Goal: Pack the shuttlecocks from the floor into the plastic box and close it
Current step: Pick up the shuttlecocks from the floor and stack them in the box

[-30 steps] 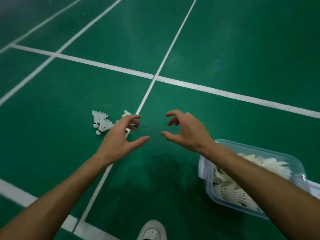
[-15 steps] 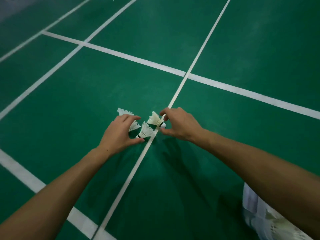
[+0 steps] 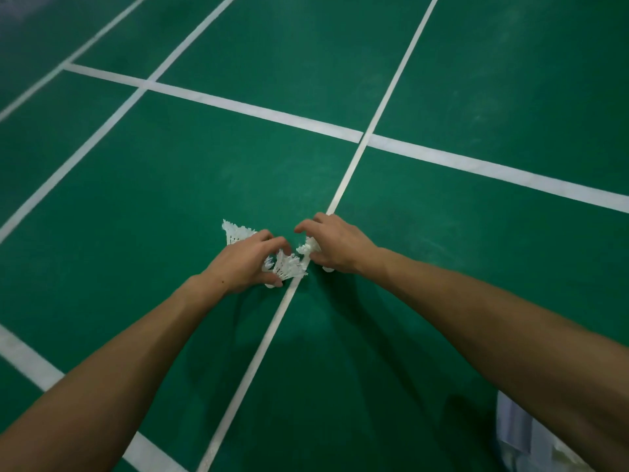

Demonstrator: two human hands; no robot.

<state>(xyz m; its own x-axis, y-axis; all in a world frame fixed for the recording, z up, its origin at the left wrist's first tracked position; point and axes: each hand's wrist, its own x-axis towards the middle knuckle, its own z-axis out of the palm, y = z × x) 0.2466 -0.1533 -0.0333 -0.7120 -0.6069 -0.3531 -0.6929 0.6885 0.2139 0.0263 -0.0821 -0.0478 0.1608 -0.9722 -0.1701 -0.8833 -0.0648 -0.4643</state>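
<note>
Green court floor (image 3: 170, 185) with white lines: nearest, the plastic box (image 3: 517, 434) peeks in at lower right. Farther out, the left hand (image 3: 245, 264) and right hand (image 3: 337, 245) each clutch shuttlecocks (image 3: 289, 265). Gathering step; next, carry them to the box.

We had one head-worn view, looking forward and down from above at the green floor (image 3: 170, 185), close over both outstretched forearms, with the box (image 3: 520, 434) cut by the lower right edge.
</note>
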